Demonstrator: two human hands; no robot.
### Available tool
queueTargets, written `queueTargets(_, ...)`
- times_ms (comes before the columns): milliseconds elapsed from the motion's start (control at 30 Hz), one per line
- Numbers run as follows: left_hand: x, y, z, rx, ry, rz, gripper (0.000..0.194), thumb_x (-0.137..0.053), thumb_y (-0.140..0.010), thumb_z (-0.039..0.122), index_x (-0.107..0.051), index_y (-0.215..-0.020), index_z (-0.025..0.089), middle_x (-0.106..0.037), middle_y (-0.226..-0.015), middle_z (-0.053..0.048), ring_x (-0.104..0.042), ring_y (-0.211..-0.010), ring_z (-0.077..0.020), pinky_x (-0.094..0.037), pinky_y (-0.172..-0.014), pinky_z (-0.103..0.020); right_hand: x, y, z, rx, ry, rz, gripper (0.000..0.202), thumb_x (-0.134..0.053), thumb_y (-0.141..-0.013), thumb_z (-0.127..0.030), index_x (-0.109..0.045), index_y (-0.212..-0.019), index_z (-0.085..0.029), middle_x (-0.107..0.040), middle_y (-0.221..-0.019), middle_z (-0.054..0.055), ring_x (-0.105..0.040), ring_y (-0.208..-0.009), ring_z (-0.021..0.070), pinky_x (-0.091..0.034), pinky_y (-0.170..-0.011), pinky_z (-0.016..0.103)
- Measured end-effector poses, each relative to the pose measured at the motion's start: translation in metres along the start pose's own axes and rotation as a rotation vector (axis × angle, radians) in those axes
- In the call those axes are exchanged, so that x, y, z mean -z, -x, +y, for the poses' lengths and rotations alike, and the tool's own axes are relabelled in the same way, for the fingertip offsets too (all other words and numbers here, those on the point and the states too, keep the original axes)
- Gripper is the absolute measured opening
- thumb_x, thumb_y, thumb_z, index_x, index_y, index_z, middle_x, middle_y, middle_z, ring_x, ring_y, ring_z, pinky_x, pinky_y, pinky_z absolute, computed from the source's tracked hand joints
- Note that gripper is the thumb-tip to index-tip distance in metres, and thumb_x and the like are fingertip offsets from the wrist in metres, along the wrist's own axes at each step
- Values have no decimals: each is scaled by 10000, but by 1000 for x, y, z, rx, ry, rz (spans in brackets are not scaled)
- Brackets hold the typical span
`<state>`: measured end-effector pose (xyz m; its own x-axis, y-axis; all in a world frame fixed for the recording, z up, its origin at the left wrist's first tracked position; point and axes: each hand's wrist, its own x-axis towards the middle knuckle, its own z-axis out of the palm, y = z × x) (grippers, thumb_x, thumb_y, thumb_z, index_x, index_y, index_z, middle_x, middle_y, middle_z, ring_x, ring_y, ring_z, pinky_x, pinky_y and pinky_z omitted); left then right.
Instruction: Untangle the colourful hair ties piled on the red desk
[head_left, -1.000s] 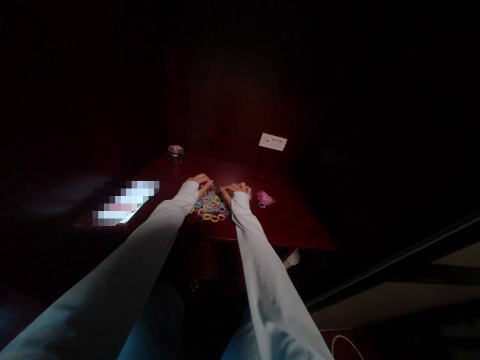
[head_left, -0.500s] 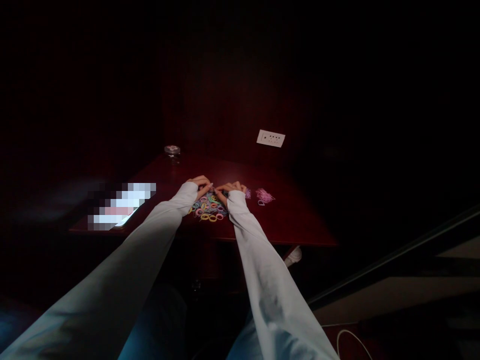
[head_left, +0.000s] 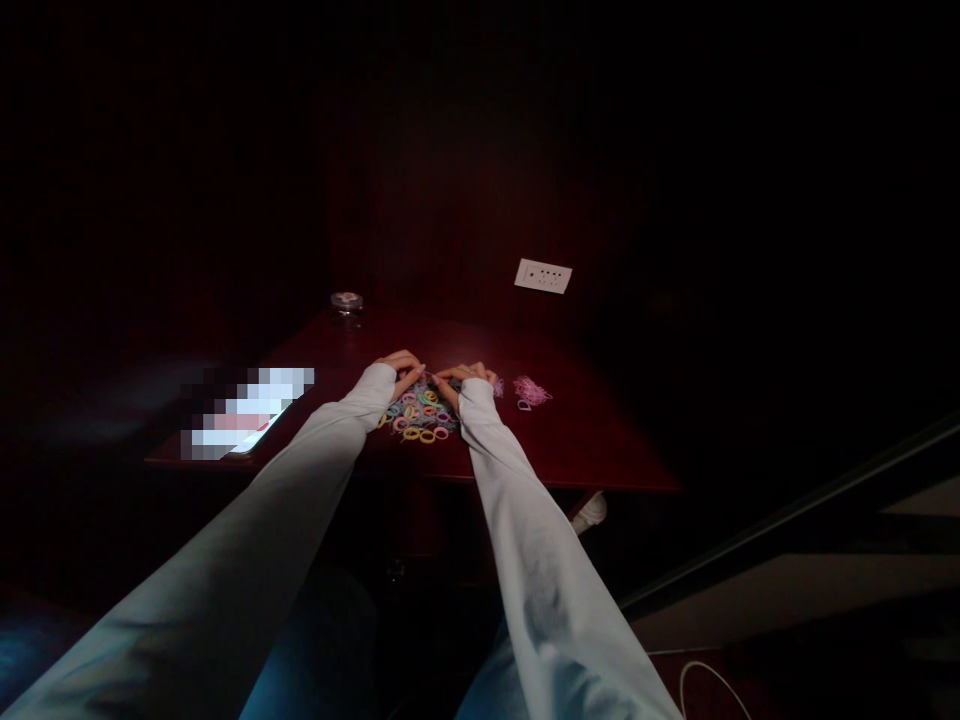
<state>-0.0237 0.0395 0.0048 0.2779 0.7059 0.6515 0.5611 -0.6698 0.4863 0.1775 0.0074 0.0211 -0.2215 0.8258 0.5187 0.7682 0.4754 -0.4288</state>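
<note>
A pile of small colourful hair ties (head_left: pixel 418 413), yellow, pink, blue and orange, lies on the dark red table (head_left: pixel 577 440). At the pile's far left edge is my left hand (head_left: pixel 403 368), its thumb and fingers pinched together. Close by on the right, my right hand (head_left: pixel 466 378) is also in a pinch, fingertips almost meeting those of the left. Whatever sits between the fingertips is too small and dim to make out. Past my right hand lies a bunch of pink hair ties (head_left: pixel 531 390), with a purple bunch (head_left: pixel 499 386) partly hidden by that hand.
A lit phone-like screen (head_left: pixel 259 412), blurred out, lies at the table's left side. A round clear container (head_left: pixel 347 304) stands at the back left corner. The wall holds a white socket plate (head_left: pixel 544 276). A pale cable (head_left: pixel 709 672) curves on the floor at lower right.
The right fingertips have drawn slightly away from the left ones. Both hands stay over the far side of the pile, and the whole view has shifted a little.
</note>
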Motion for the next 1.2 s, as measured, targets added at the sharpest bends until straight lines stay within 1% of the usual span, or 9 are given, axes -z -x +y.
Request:
queueTargets(233,0,0,-2,6,-17,-10,409,-456,-982,471,-624,-718,208,-653,-810,-45,-601,-785,-194,-481,-774,-329,-2,-1,1,-28,-31,-11,248,-613,-995,-468,-810,-1009,-317,-760,-953,5,-502,-1009,214,-225,-937,375)
queueTargets(633,1,0,5,22,-49,-10,380,-450,-988,439,-652,-763,208,-675,-872,-49,-618,-834,-200,-486,-828,-342,-1,0,2,-8,2,-24,290,-580,-1007,-504,-817,-1033,-339,-754,-929,11,-499,-986,206,-219,-928,369)
queueTargets(833,2,1,10,31,-93,20,389,-435,-990,437,-669,-776,212,-689,-885,-47,-621,-828,-201,-470,-822,-341,1,1,-1,-1,22,-21,333,-536,-1025,-514,-813,-1037,-330,-761,-953,13,-509,-1011,212,-225,-949,368)
queueTargets(967,4,2,11,57,-129,42,384,-456,-986,445,-669,-763,217,-701,-880,-39,-615,-805,-196,-460,-816,-345,2,2,-3,1,33,-20,323,-531,-1031,-496,-805,-1044,-327,-758,-960,9,-518,-1015,207,-228,-959,363)
queueTargets(1133,4,1,7,62,-55,60,406,-445,-995,463,-652,-746,219,-676,-862,-46,-624,-875,-205,-480,-869,-332,0,1,-1,-24,31,4,284,-543,-1034,-448,-791,-1048,-310,-750,-979,8,-522,-994,196,-230,-962,353)
queueTargets(1200,4,1,6,49,-26,50,397,-444,-993,472,-670,-788,219,-672,-883,-50,-627,-890,-210,-493,-864,-333,-2,0,0,-32,30,-1,272,-552,-1030,-441,-793,-1040,-313,-750,-971,6,-522,-990,196,-232,-956,350)
